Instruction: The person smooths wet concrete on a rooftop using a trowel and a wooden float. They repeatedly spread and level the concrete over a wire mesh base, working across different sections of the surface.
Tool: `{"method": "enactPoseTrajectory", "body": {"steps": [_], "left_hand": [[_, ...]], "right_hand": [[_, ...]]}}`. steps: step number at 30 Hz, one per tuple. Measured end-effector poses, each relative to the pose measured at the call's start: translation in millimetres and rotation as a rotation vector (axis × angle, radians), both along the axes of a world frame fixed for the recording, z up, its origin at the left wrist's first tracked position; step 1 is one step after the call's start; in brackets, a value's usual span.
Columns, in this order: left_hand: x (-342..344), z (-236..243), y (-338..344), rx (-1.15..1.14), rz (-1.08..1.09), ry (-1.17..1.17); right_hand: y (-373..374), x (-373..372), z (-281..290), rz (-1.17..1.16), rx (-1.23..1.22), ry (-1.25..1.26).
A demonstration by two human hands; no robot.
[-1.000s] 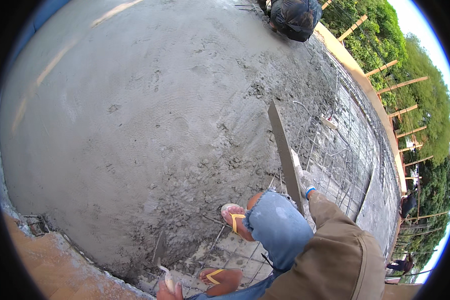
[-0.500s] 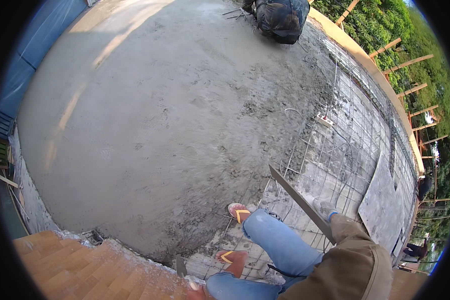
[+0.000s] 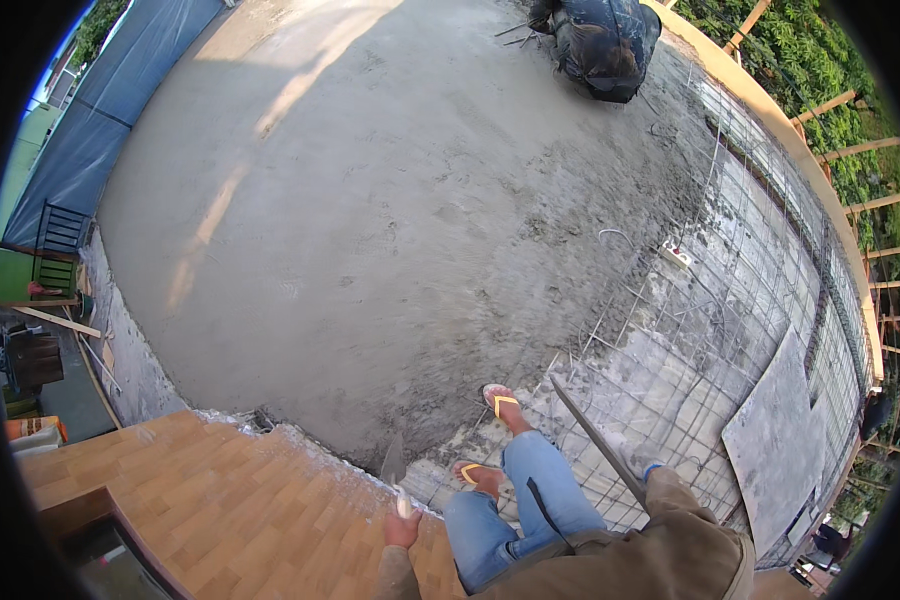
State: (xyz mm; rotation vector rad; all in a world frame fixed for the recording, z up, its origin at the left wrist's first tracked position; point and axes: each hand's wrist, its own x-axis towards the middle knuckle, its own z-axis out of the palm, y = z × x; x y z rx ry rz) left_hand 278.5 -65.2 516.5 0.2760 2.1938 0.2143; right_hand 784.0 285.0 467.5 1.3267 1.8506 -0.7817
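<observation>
My left hand, bare, is closed around the pale handle of a trowel. Its grey blade points away from me, over the edge where tiled floor meets wet concrete. My right hand, in a greyish glove with a blue cuff, grips a long, thin straightedge. The bar slants from beside my right forearm toward the concrete's rough edge, above the steel mesh. The right fingers are hard to make out against the grey ground. My feet, in yellow-strapped flip-flops, stand at the mesh and concrete edge.
A person in dark clothes crouches at the far side of the concrete. A power strip with a cable lies on the mesh. A grey sheet covers mesh at right. Wood-look tiles and a blue tarp are on the left.
The view has shifted, so the scene sits further right and more tiled floor shows. My left hand and trowel have come further into view. The straightedge stays in my right hand.
</observation>
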Motion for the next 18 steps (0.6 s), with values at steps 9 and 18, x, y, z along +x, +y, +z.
{"method": "enactPoseTrajectory", "body": {"steps": [9, 18], "left_hand": [[-55.4, 51.1, 43.0, 0.042, -0.132, 0.1], [-81.4, 53.7, -23.6, -0.153, -0.17, 0.071]], "right_hand": [[4.0, -19.2, 48.6, -0.332, 0.046, -0.042], [-66.5, -4.5, 93.3, -0.468, 0.138, -0.055]]}}
